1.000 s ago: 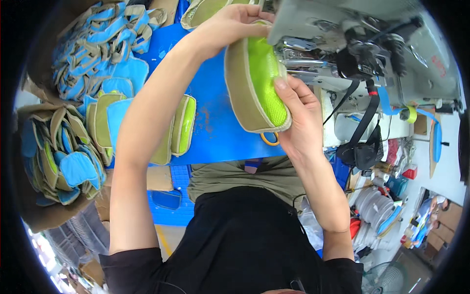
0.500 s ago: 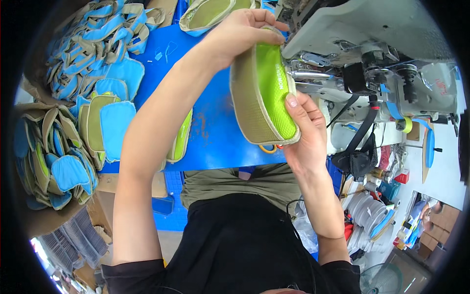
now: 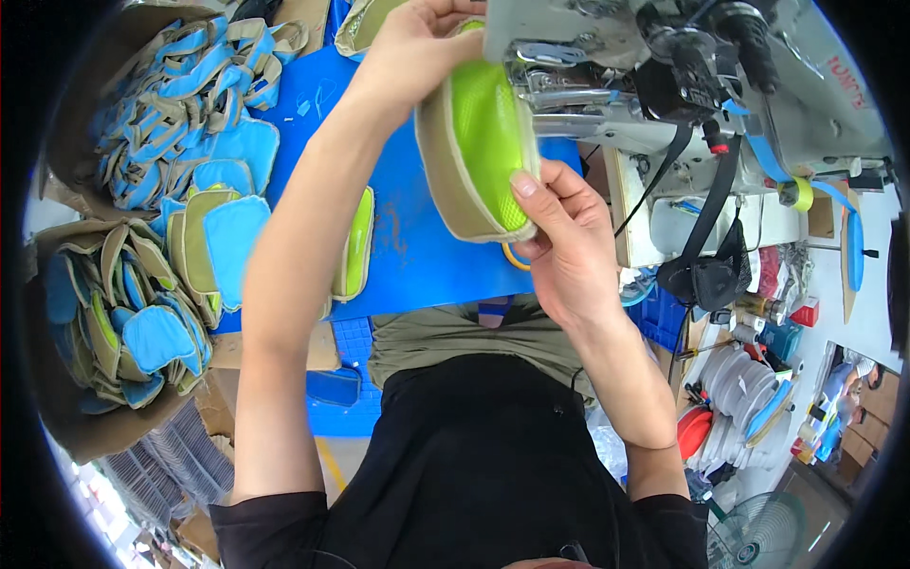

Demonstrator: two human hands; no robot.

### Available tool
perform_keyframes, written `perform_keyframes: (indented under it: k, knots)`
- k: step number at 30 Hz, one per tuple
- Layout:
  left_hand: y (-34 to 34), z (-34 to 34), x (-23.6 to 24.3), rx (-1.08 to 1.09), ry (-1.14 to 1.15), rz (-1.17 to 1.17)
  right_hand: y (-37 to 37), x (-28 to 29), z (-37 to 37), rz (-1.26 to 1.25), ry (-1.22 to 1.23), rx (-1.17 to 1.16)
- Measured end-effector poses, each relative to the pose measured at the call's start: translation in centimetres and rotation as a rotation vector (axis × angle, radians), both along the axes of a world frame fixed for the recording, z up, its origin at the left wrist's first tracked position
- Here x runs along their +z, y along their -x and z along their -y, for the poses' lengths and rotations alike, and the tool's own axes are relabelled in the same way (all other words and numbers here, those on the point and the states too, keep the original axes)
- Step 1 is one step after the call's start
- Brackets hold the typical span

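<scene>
Both hands closed on one lime-green mesh pouch [image 3: 479, 142] with a tan border, held up just above centre of the frame. Right hand [image 3: 559, 247] at its lower end, grip shut, thumb pressed flat on the green mesh near the bottom rim, fingers curled behind the tan edge. Left hand [image 3: 417, 43] at its upper end near the top edge of the frame, grip pinched around the tan rim there, fingertips partly hidden behind the piece. Pouch tilted on edge, green face turned toward the right of the frame, its upper part right against the underside of the grey sewing machine [image 3: 664, 66] that fills the upper right.

Below the pouch, a yellow scissor loop [image 3: 515, 258] peeking out on the blue worktop [image 3: 417, 256], which runs through the middle of the frame. Just left of the left forearm, another green and tan pouch [image 3: 353, 245] standing on edge on the worktop. Further left, flat blue and tan fabric pieces [image 3: 223, 237] stacked beside it, more of them heaped in the upper left [image 3: 180, 95] and in a cardboard box [image 3: 57, 379] at mid left.

Right of the right hand, a black strap [image 3: 706, 190] hanging from the machine, and a roll of yellow tape [image 3: 794, 194] at far right. Lower right, white discs [image 3: 739, 379] stacked on the floor and a fan [image 3: 758, 541] in the corner.
</scene>
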State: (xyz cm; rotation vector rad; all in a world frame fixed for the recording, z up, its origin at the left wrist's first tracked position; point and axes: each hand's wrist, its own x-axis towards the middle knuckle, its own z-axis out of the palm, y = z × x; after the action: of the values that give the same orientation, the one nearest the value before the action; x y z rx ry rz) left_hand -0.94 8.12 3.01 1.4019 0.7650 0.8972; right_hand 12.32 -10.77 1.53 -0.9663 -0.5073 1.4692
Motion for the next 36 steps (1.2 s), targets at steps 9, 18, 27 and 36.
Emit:
perform_keyframes:
  k: [9,18,27,36]
  knots:
    - [3.4,10.0,-5.5,0.557,-0.053,0.019,-0.8,-1.2,1.4,-0.005,-0.078,0.007]
    - [3.4,16.3,-5.8,0.305,0.547,0.444,-1.3,-1.0,1.3,-0.062,-0.085,-0.026]
    - [3.6,16.3,-5.6,0.29,0.534,0.49,-1.7,-0.7,1.3,-0.079,-0.056,0.028]
    - [3.5,16.5,-5.4,0.332,0.483,0.462,-2.1,-0.8,-1.5,-0.023,-0.093,0.032]
